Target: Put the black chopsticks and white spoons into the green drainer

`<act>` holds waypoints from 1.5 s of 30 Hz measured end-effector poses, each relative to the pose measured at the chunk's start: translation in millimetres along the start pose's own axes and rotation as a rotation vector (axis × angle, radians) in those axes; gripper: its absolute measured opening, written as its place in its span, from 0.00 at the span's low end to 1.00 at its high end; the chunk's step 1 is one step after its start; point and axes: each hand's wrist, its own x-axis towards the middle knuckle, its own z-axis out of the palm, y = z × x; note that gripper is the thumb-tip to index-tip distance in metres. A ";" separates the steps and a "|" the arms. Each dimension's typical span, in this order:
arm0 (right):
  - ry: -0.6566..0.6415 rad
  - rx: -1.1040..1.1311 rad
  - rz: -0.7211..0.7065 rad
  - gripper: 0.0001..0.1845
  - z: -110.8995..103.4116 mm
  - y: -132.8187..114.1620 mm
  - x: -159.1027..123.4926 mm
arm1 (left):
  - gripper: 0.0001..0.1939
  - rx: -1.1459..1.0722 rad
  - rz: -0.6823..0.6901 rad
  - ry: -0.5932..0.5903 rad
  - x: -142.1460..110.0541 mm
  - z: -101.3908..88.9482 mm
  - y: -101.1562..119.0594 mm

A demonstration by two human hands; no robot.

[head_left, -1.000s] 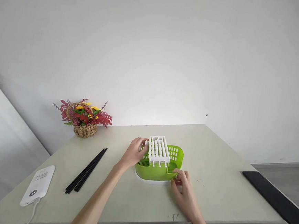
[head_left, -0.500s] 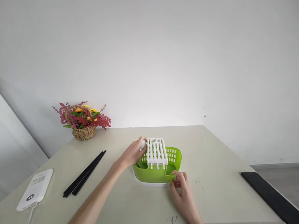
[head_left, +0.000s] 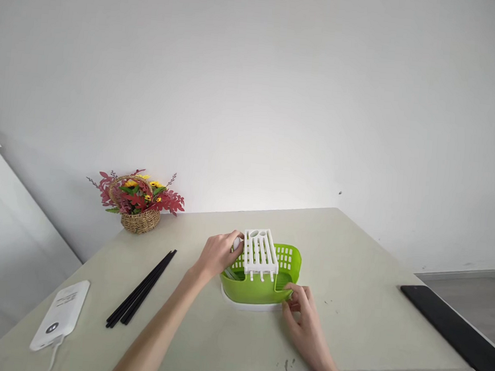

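Note:
A green plastic utensil basket (head_left: 251,291) with a latticed back wall sits on a white base tray (head_left: 255,307) in the middle of the table. Across its middle is a white slotted rack (head_left: 261,252) with round holes on top and short hooks in front. My left hand (head_left: 221,252) is closed at the basket's left end around a white, rounded spoon (head_left: 236,243), mostly hidden by my fingers. Pale slim handles (head_left: 231,274) show below that hand, inside the basket. With fingers bent, my right hand (head_left: 301,310) grips the basket's front right edge.
Several black chopsticks (head_left: 141,288) lie left of my left forearm. Beyond them is a white power bank (head_left: 61,315) with a cable. A wicker basket of artificial flowers (head_left: 140,220) stands by the wall. At the right table edge lies a dark flat object (head_left: 450,327).

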 end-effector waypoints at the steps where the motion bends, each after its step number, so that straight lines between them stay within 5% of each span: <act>1: -0.001 0.001 0.001 0.14 0.2 0.2 0.1 | 0.15 0.009 0.005 0.005 0.5 0.6 -1.3; 14: -0.036 -0.003 0.008 0.13 0.7 4.9 0.4 | 0.08 -0.302 -0.049 0.179 -2.0 12.4 -10.0; 22: -0.031 -0.001 0.002 0.13 1.1 4.3 -0.1 | 0.08 -0.248 0.012 0.042 -1.5 5.6 -7.1; 31: -0.015 0.006 0.004 0.13 0.5 3.6 0.3 | 0.06 -0.210 0.049 0.029 -1.6 8.0 -10.0; 45: -0.030 0.017 -0.006 0.14 -1.4 1.0 0.4 | 0.17 -0.370 -0.075 0.308 15.6 1.5 -6.2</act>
